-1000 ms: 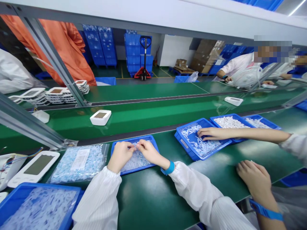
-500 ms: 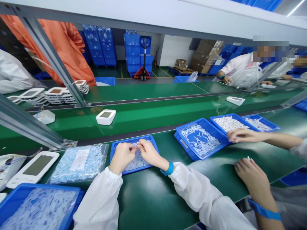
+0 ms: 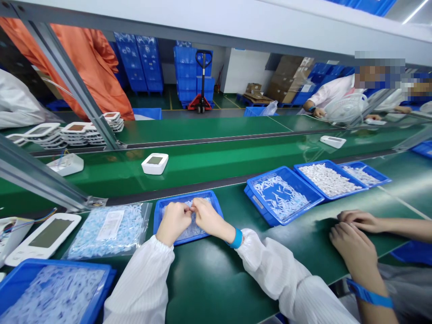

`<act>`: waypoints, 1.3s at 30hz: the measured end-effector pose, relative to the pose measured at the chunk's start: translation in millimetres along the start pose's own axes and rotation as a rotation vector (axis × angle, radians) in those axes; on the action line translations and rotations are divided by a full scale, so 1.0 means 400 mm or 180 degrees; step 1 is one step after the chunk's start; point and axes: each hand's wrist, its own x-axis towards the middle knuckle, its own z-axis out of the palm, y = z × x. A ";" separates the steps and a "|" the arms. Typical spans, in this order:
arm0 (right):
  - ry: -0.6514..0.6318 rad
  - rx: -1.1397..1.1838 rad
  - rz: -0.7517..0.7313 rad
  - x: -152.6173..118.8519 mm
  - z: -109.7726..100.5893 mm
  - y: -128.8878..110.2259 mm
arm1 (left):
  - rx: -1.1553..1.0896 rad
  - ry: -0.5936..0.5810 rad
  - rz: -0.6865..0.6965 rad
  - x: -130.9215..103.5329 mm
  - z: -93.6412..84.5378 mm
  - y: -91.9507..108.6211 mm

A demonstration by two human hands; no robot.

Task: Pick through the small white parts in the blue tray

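Above a small blue tray [image 3: 216, 207] of clear, whitish small pieces, my left hand [image 3: 174, 220] and my right hand [image 3: 208, 217] meet at the fingertips. Both hands are closed in a pinch, and what lies between the fingers is too small to make out. Left of the tray lies a clear bag [image 3: 111, 229] full of pale blue pieces with a white label. A larger blue tray [image 3: 110, 279] with translucent pieces is at the lower left.
Three blue trays [image 3: 251, 198] with white pieces stand to the right. Beyond them, a co-worker's hands [image 3: 357, 238] are together over the table. White devices [image 3: 155, 163] sit on the green belt [image 3: 209, 159]. A metal post [image 3: 40, 175] slants at the left.
My hands have drawn slightly closer, still pinched above the tray. The white devices on the belt have shifted right. The co-worker's far hand has moved from a parts tray to the other hand.
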 end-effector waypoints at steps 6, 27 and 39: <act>-0.0248 0.0649 0.0492 0.008 -0.006 0.005 | 0.0253 -0.0168 0.0046 -0.002 -0.002 0.002; -0.0215 0.1581 0.0638 0.020 0.000 0.022 | 0.0058 0.0343 0.1009 0.010 -0.032 -0.069; -0.0564 0.0721 0.0173 0.005 -0.021 -0.003 | -0.0190 0.0503 0.1305 0.000 -0.044 -0.058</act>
